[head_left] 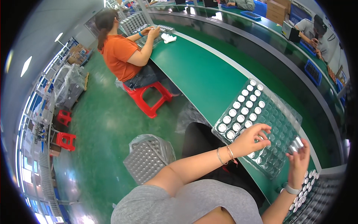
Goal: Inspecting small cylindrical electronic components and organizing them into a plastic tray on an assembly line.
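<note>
A clear plastic tray with round pockets lies on the green bench in front of me. Several white-topped round parts fill rows on its left side, while pockets on the right show no white tops. Over the tray's near part hovers my left hand, its fingers curved and apart with nothing visible between them. My right hand, by the tray's right edge, grips shiny silver cylinders between thumb and fingers. How many it holds is hard to make out. More white-topped parts sit in a tray near my right wrist.
The green bench runs away to a person in orange on a red stool. A bagged stack of silver trays stands on the floor to my left. Beyond a metal rail, another person works near blue trays.
</note>
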Action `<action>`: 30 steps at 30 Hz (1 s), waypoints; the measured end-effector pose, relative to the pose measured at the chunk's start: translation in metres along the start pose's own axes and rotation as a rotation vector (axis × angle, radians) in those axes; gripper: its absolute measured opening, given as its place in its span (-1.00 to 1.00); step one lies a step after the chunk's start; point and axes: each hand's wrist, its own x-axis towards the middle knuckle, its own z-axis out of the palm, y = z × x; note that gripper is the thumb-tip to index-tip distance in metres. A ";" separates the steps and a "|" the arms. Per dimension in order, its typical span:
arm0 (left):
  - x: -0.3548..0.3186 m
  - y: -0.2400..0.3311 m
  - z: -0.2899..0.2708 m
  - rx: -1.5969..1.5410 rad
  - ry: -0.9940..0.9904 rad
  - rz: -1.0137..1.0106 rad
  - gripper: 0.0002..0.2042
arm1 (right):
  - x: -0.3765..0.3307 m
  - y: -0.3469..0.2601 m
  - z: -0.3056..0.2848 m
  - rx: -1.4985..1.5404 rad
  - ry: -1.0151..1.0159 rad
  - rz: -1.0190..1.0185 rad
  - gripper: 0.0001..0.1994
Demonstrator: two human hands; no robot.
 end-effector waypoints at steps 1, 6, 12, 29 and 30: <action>0.000 0.002 0.004 -0.119 -0.031 -0.066 -0.56 | -0.001 0.005 0.016 0.087 -0.018 0.016 -0.51; 0.001 -0.006 0.007 -0.328 -0.038 -0.221 -0.54 | 0.003 0.025 0.068 0.235 -0.057 0.032 -0.52; 0.004 -0.008 0.004 -0.303 0.055 -0.261 -0.64 | 0.012 0.032 0.085 0.188 -0.126 -0.051 -0.52; 0.013 -0.010 -0.008 -0.330 0.157 -0.198 -0.63 | 0.031 0.040 0.071 0.200 0.084 -0.103 -0.71; 0.014 -0.014 -0.018 -0.301 0.155 -0.189 -0.63 | 0.035 0.038 0.073 0.206 0.057 -0.080 -0.71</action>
